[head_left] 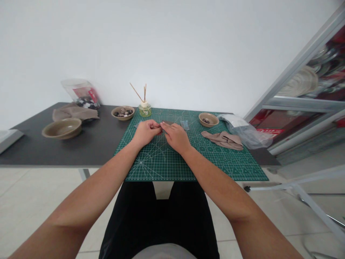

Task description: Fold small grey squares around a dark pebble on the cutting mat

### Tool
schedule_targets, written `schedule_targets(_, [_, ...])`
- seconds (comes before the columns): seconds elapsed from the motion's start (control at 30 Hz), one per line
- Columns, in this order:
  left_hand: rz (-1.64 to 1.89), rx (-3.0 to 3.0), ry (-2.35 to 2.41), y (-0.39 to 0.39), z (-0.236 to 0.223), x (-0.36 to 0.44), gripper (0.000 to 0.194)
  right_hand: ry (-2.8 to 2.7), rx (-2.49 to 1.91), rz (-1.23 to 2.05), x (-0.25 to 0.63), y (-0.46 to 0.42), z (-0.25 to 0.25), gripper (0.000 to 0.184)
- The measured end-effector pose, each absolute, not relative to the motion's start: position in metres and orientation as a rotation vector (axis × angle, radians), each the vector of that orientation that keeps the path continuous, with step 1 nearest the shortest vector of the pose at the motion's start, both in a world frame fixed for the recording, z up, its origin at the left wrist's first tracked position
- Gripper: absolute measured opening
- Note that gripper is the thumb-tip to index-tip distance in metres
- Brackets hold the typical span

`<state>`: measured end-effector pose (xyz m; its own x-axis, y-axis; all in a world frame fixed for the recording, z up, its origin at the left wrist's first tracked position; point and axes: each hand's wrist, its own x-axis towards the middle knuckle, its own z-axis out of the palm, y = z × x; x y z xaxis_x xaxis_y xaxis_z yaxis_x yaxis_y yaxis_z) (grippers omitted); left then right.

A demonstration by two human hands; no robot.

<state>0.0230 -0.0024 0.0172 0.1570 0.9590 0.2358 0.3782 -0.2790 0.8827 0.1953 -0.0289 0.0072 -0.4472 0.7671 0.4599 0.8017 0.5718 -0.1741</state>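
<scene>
My left hand [146, 132] and my right hand [176, 136] meet over the back half of a green cutting mat [167, 167]. Both have their fingers bent and pinched together, fingertips nearly touching. Whatever sits between them is mostly covered by the fingers and too small to name. A brownish flat piece [169, 122] shows just behind my right fingers; I cannot tell whether it is held. Just right of that hand, a small clear plastic packet [184, 125] lies on the mat.
Left on the dark table [104, 151] are a bowl of stones [123, 113], another bowl [62, 129], a cloth [71, 112] and a clear bag of stones [83, 95]. A reed diffuser [145, 109] stands behind. Rightward are a small bowl [208, 119], a brown cloth [223, 140] and a plastic bag [242, 131].
</scene>
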Motion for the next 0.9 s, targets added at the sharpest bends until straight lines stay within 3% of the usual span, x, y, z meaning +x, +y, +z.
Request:
schedule_targets(0.13, [1.095, 1.816, 1.309, -0.0020, 0.0170, 0.0227, 0.006, -2.333, -1.233, -0.100, 0.1949, -0.0298, 0.0075, 0.049])
schedule_targets(0.43, [1.115, 1.759, 1.238, 0.0026, 0.0116, 0.0205, 0.025, -2.257, -1.281, -0.070, 0.1981, -0.0284, 0.0040, 0.049])
schedule_targets(0.67, [1.107, 1.810, 1.268, 0.0048, 0.0091, 0.0198, 0.012, -2.322, -1.239, -0.090, 0.1958, -0.0288, 0.0043, 0.050])
schedule_targets(0.9, [1.177, 1.659, 1.152, 0.0034, 0.0099, 0.0239, 0.024, -2.216, -1.254, -0.038, 0.1969, -0.0271, 0.0017, 0.050])
